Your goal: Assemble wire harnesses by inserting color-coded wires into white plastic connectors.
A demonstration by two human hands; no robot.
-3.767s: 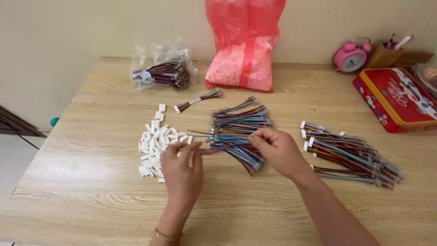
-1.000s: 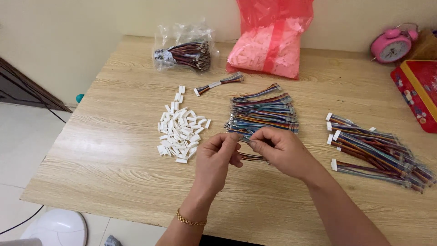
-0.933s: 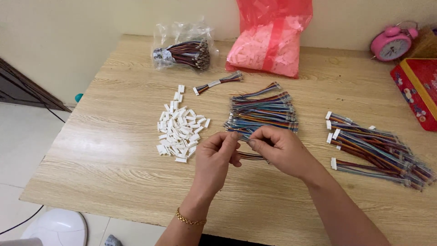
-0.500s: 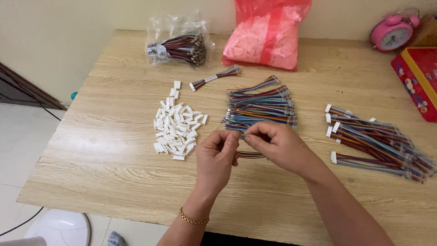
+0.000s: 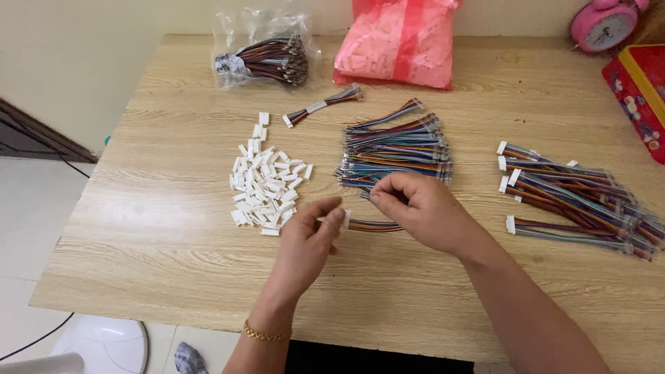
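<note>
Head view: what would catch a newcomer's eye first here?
Mid-table, the left hand and right hand pinch a short multicoloured wire lead with a white connector on it. Left of them lies a heap of white connector housings, behind them a loose wire pile, and right a finished bundle stack.

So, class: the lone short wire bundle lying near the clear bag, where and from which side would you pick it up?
Pinch the lone wire bundle at its banded middle, coming from above. It lies flat and slantwise on the table, apart from the clear bag, so both long sides are free for the fingers.
</note>
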